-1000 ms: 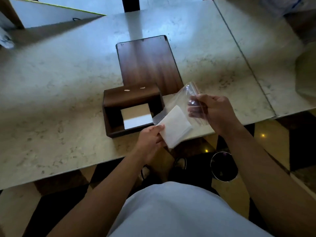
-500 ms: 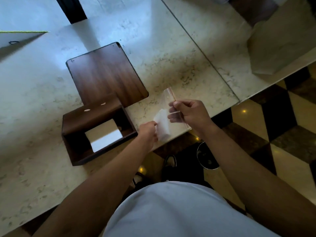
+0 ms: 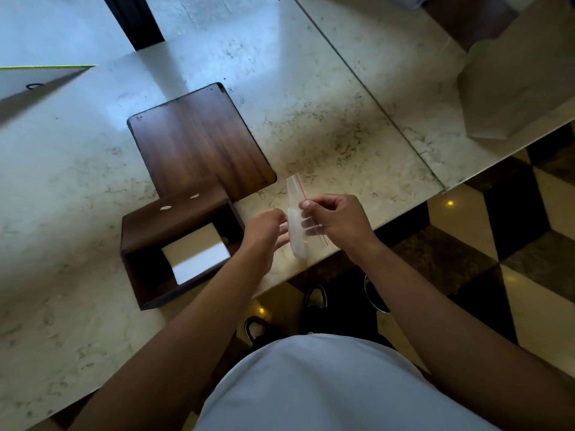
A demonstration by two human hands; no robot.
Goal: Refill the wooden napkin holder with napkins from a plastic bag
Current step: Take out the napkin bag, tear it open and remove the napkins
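Note:
The dark wooden napkin holder [image 3: 174, 217] lies on the marble counter [image 3: 77, 188], its opening facing me with a white napkin stack [image 3: 196, 256] inside. Just right of it, over the counter's near edge, my right hand [image 3: 340, 223] pinches a clear plastic bag [image 3: 295, 194] with a red zip line, held upright and edge-on. White napkins [image 3: 297, 244] show in the bag's lower part. My left hand [image 3: 266, 230] presses against the bag's left side, fingers closed on the napkins; the grip itself is partly hidden.
A flat dark wooden board [image 3: 199, 141] lies behind the holder, touching it. A pale box [image 3: 513, 88] stands at the far right on a second slab. A white card [image 3: 31, 79] sits at the far left. Below the edge are my shoes [image 3: 315, 298] and a chequered floor.
The bag has turned from flat to upright and edge-on. My hands have drawn closer together, and the napkins that stuck out sideways now sit in line with the bag.

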